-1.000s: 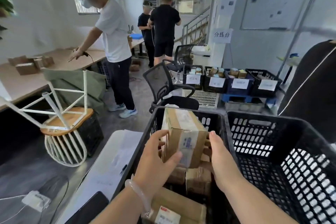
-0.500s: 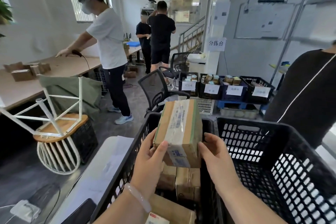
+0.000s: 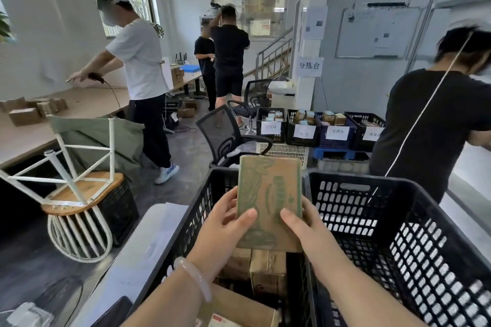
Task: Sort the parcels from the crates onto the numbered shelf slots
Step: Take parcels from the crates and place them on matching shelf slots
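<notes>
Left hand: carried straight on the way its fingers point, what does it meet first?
The left hand points into the parcel it grips; beyond that, probably the crate at its far wall, though depth is unclear.

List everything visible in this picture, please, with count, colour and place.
left crate: one, black, front centre
held parcel: one, brown with green print, upright above the left crate
loose parcels: several, brown, inside the left crate
right crate: one, black, beside the left crate
labelled bins: four, three black and one blue, row behind
office chair: one, black, behind left crate
stool: one, white frame, wooden seat, upturned at left
left hand: one, grips the parcel's left edge
right hand: one, grips the parcel's right edge
</notes>
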Demonstrator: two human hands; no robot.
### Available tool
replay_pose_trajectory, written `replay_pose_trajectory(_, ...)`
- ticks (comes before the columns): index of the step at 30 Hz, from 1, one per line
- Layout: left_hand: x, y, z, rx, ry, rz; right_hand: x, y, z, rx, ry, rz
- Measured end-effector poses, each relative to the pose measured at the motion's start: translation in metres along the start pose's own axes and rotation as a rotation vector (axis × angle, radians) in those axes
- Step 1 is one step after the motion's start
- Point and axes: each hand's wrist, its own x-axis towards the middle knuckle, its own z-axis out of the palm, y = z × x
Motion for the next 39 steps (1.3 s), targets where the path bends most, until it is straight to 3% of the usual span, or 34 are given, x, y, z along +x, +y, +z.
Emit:
replay_pose_trajectory(3,0.003,-0.002,0.0,-0.183,0.042,-0.06,0.003,0.001,-0.004,-0.004,0.007,-0.024)
replay_pose_trajectory(6,0.001,-0.007,-0.001,-0.379,0.015,-0.188,0.012,0.006,-0.016,0.142,0.099,0.048)
replay_pose_trajectory(8,-0.001,-0.01,0.002,-0.426,0.028,-0.222,0.012,0.006,-0.019,0.141,0.013,0.086)
replay_pose_trajectory(12,0.003,-0.013,0.006,-0.119,0.171,-0.146,0.007,0.005,-0.015,0.04,-0.002,0.104)
replay_pose_trajectory(15,0.003,-0.014,0.004,0.009,0.099,-0.104,0.001,0.003,-0.01,-0.115,0.008,0.008)
replay_pose_trajectory(19,0.0,-0.011,0.003,-0.221,-0.061,-0.211,-0.006,-0.004,-0.005,-0.182,-0.04,-0.029)
replay_pose_trajectory(26,-0.001,-0.019,0.003,-0.666,-0.095,-0.401,0.004,0.002,-0.014,-0.126,0.032,-0.037)
replay_pose_trajectory(29,-0.001,-0.021,0.005,-0.535,-0.002,-0.303,0.006,0.007,-0.015,-0.074,0.001,0.049)
replay_pose_trajectory(33,0.007,-0.026,0.001,-0.179,0.191,-0.188,0.005,0.009,-0.017,-0.226,0.048,-0.02)
replay_pose_trajectory(36,0.005,-0.024,0.002,-0.077,0.098,-0.175,0.001,0.008,-0.015,-0.316,0.062,-0.073)
replay_pose_trajectory(39,0.001,-0.02,0.007,-0.122,-0.068,-0.128,-0.001,0.007,-0.012,-0.369,0.075,-0.116)
